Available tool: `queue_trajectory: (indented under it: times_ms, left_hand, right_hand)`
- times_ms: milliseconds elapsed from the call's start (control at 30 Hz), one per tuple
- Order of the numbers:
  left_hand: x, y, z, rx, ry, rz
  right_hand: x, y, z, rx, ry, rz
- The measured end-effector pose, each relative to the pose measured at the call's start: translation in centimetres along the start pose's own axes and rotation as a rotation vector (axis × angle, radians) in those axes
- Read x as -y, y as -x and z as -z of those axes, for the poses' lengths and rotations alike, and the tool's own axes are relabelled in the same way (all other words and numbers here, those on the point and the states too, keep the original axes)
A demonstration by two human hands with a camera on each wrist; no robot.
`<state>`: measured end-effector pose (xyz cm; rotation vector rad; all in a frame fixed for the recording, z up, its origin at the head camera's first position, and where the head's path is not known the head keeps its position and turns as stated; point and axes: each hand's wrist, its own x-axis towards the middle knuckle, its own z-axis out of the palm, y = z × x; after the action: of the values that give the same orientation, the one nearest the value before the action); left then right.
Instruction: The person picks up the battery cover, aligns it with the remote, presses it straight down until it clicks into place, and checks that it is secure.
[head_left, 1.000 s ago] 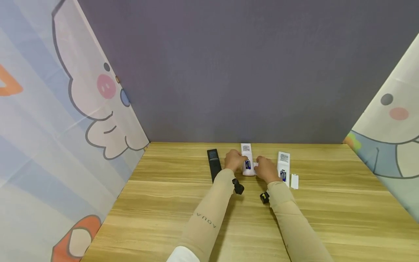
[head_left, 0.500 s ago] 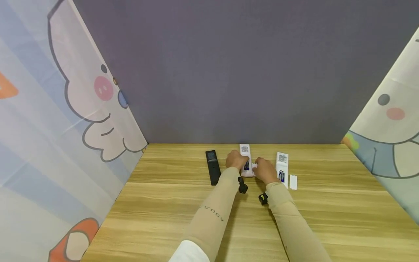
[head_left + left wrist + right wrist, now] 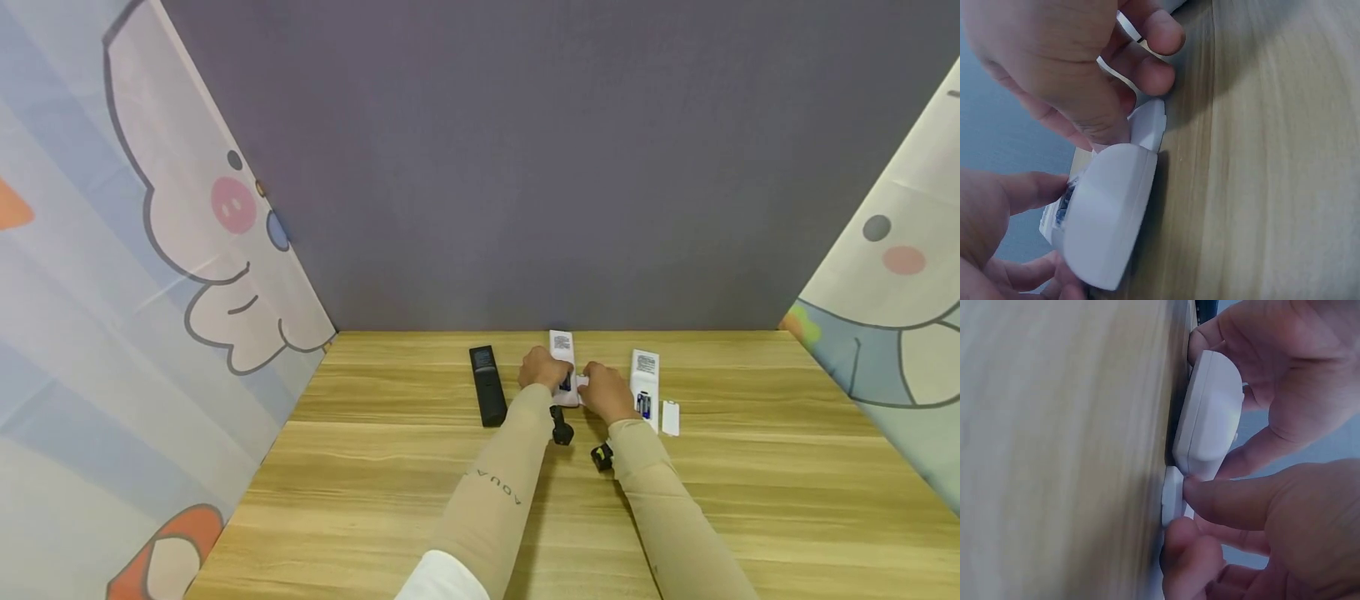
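A white remote control (image 3: pixel 561 342) lies back-side up near the table's far edge, its battery bay uncovered. My left hand (image 3: pixel 543 368) grips it from the left, fingers along the side and thumb over the bay. Only part of the blue batteries (image 3: pixel 566 385) shows beside that thumb. Just right of the remote, my right hand (image 3: pixel 607 392) pinches a small white battery cover (image 3: pixel 1172 497) low against the table. In the right wrist view the cover sits beside the remote's end, with the thumb on it.
To the left lies a black remote (image 3: pixel 488 387). On the right, another white remote (image 3: pixel 646 379) shows blue batteries in its bay, with a second white cover (image 3: pixel 671 418) beside it. A dark grey panel (image 3: pixel 480 167) rises behind the wooden table (image 3: pixel 360 500).
My left hand has shifted right over the remote, its thumb now covering more of the batteries. The right hand keeps the cover beside the remote. The whole head view has shifted slightly.
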<state>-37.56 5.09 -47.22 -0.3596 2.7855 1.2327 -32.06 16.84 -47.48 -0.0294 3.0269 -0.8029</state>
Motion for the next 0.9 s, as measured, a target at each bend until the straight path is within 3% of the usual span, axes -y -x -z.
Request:
queue_trajectory:
  times_ms: [400,700,900]
  left_hand:
    - [0.5,0.0,-0.4,0.025,0.018,-0.027]
    - [1.3,-0.2,1.3,0.110,0.137,-0.031]
    - [2.0,-0.3,1.4,0.110,0.208,-0.051]
  right_hand:
    - [-0.4,0.1,-0.1,-0.009,-0.015,-0.002]
    - [-0.3,-0.1,0.2,-0.020,-0.004,0.007]
    - [-0.5,-0.2,0.2,-0.019,-0.010,0.008]
